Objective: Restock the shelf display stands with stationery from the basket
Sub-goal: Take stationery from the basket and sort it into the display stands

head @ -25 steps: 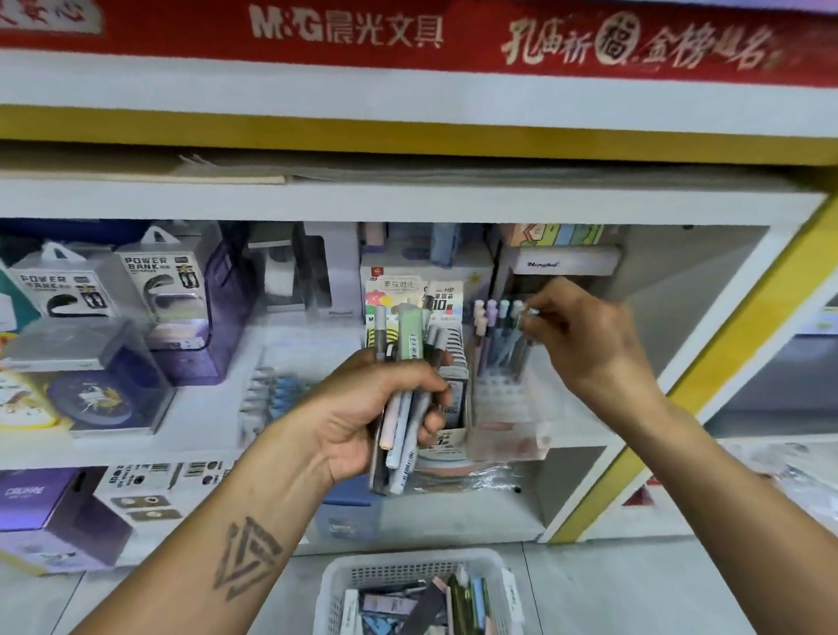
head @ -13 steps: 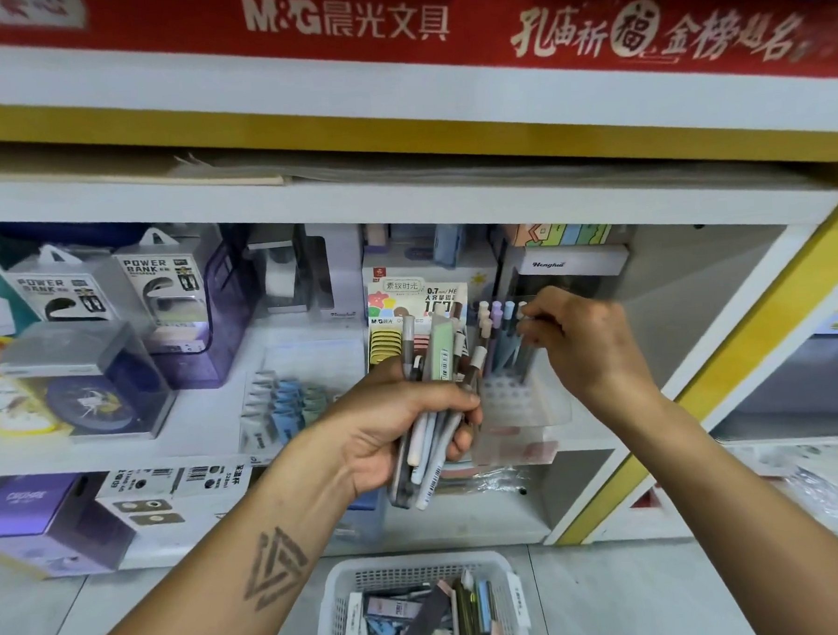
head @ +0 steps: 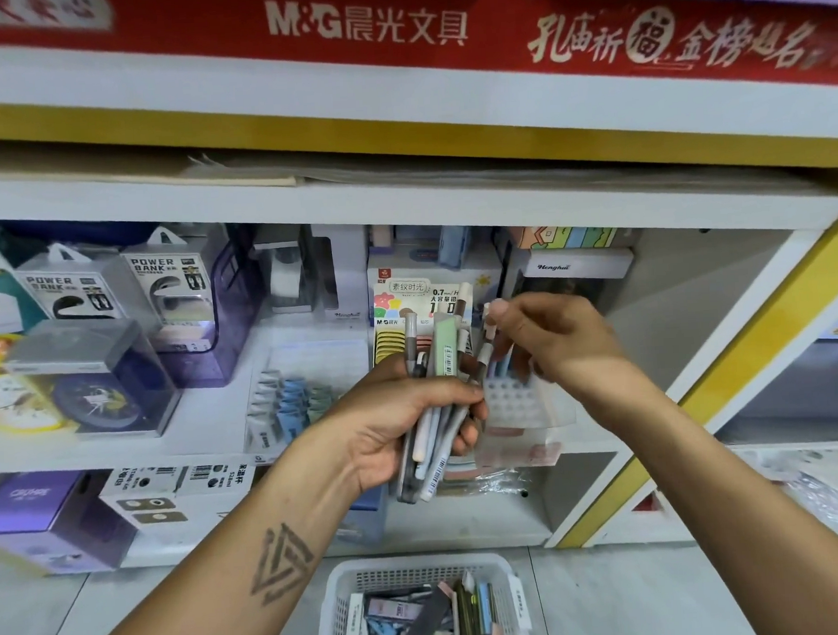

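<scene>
White shelving with yellow trim (head: 610, 491) fills the scene in front of you, under a red banner (head: 392, 27) printed with M&G. Your left hand (head: 403, 429) is curled around a bundle of pens (head: 436, 413), gripping them upright in front of the middle shelf, with their caps fanning out above your fingers and their lower ends sticking out below your palm. Your right hand (head: 549, 334) is just to the right of the bundle and slightly higher, its thumb and fingertips pinching the pale cap of a single pen (head: 488, 333) that leans against the top of the bundle. Right behind and below that hand stands a clear display stand (head: 518, 399) with rows of holes, a few pens already in it. Near you on the floor, below both wrists, sits the white basket (head: 340, 608), with more stationery lying inside. Far left on the shelf stand power bank boxes (head: 163, 282).
</scene>
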The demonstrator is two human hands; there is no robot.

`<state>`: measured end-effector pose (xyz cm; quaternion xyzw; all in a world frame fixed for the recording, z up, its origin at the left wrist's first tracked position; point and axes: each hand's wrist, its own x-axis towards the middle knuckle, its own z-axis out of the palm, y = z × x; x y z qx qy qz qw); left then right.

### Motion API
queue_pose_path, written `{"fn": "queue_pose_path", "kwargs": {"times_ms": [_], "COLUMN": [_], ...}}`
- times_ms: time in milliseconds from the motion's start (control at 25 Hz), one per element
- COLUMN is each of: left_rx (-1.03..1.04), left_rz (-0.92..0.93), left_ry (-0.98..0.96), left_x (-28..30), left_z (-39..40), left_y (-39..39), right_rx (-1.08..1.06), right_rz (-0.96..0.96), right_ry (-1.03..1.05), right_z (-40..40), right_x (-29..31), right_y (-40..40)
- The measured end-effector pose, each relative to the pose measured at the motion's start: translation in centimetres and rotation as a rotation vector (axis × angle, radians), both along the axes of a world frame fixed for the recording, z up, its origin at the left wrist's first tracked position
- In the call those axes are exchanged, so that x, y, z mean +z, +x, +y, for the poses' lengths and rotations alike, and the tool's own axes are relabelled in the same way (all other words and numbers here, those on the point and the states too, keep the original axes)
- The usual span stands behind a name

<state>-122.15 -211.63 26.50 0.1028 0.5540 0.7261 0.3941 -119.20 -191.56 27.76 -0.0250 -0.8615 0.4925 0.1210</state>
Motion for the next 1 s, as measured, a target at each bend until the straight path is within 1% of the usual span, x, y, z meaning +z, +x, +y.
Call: {"fn": "queue_pose_path", "kwargs": {"times_ms": [40, 80, 120, 240, 280, 320, 360, 440, 560, 640, 720, 800, 1000], "left_rx": [0.01, 0.02, 0.025, 0.049, 0.056, 0.067, 0.076, 0.087, 0.067, 0.046, 0.038, 0.004, -0.039], "left_rz": [0.008, 0.011, 0.002, -0.049, -0.07, -0.077, -0.07, -0.043, -0.027, -0.034, -0.076, -0.091, -0.076], "left_ry": [-0.006, -0.004, 0.009, 0.062, 0.069, 0.064, 0.05, 0.022, 0.01, 0.02, 0.046, 0.047, 0.047], "left_x": [0.0, 0.0, 0.1, 0.0, 0.0, -0.1, -0.2, -0.5, -0.7, -0.8, -0.8, -1.0, -1.2], "left_z": [0.1, 0.3, 0.4, 0.5, 0.5, 0.5, 0.6, 0.8, 1.2, 1.4, 1.6, 1.6, 1.3], "left_y": [0.0, 0.1, 0.1, 0.1, 0.0, -0.1, -0.2, -0.4, -0.7, -0.6, -0.4, -0.4, -0.6], "right_rx": [0.08, 0.124, 0.127, -0.022, -0.104, -0.191, -0.27, -0.358, -0.359, -0.328, -0.294, -0.263, -0.208], "right_rz": [-0.07, -0.106, -0.102, 0.024, 0.088, 0.155, 0.211, 0.271, 0.226, 0.218, 0.258, 0.288, 0.275], "right_ry": [-0.172, -0.261, -0.322, -0.535, -0.576, -0.573, -0.523, -0.311, 0.153, 0.359, 0.477, 0.551, 0.545], "right_z": [-0.4, -0.6, -0.7, 0.7, 1.7, 2.7, 3.7, 5.0, 5.2, 4.7, 4.4, 4.2, 3.6], "right_x": [0.3, 0.3, 0.3, 1.1, 1.5, 1.9, 2.1, 1.7, 0.3, -0.4, -1.1, -1.4, -1.2], "right_y": [0.4, 0.7, 0.9, 1.2, 1.2, 1.3, 1.3, 1.2, 1.2, 1.1, 0.8, 0.5, 0.3]}}
